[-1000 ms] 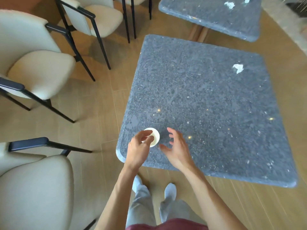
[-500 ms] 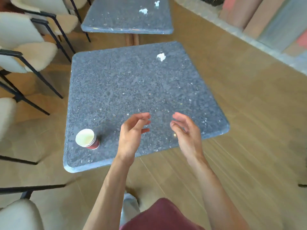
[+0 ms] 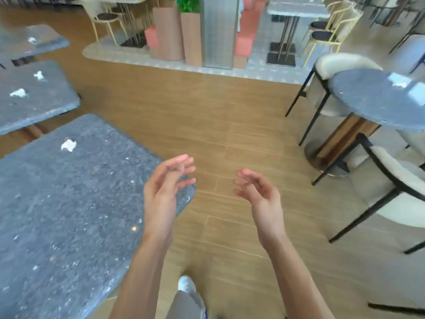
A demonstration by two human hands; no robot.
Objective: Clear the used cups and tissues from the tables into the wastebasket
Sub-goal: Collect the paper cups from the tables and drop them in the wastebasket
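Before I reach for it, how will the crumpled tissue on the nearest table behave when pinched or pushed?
The tissue looks crumpled and thin, so it is probably very light and floppy, squashing under a pinch. Lying loose on the flat stone table, it would likely slide or flutter if pushed. It seems unlikely to roll.

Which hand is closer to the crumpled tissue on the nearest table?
Left. The left hand hovers at that table's near corner, right of and nearer the camera than the crumpled tissue. The right hand is farther right, over the wooden floor.
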